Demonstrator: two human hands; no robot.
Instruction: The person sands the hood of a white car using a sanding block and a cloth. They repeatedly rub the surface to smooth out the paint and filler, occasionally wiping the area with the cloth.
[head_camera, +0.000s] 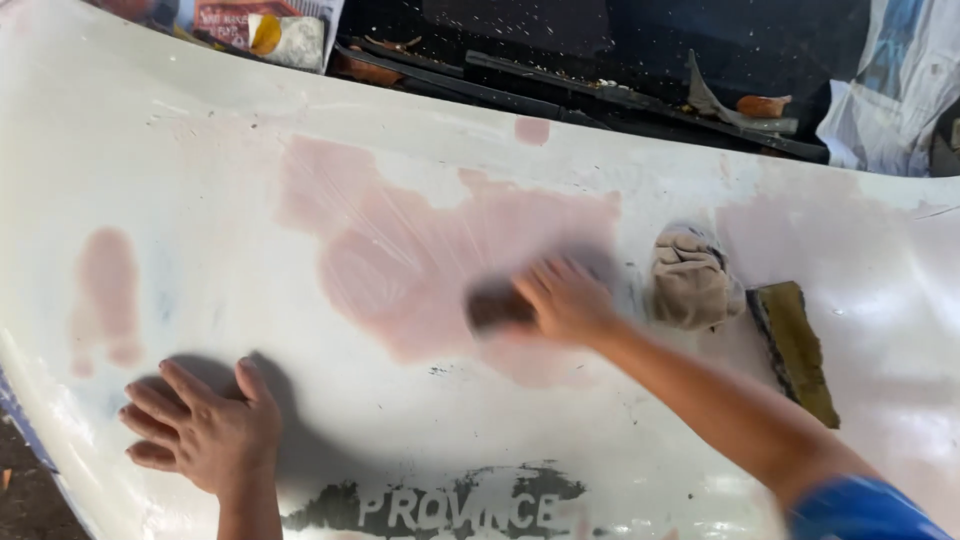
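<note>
A white car hood (200, 170) with large pink filler patches (420, 250) fills the view. My right hand (565, 298) is blurred with motion and grips a dark sanding block (497, 305), pressed against the pink patch in the middle of the hood. My left hand (205, 430) lies flat on the hood at the lower left, fingers spread, holding nothing.
A crumpled tan rag (690, 280) and a dark rectangular sanding block (795, 345) lie on the hood right of my hand. Behind the hood's far edge are the windscreen base with wiper arms (600, 95) and masking paper (890, 100). White lettering on a dark patch (460, 508) sits near the front edge.
</note>
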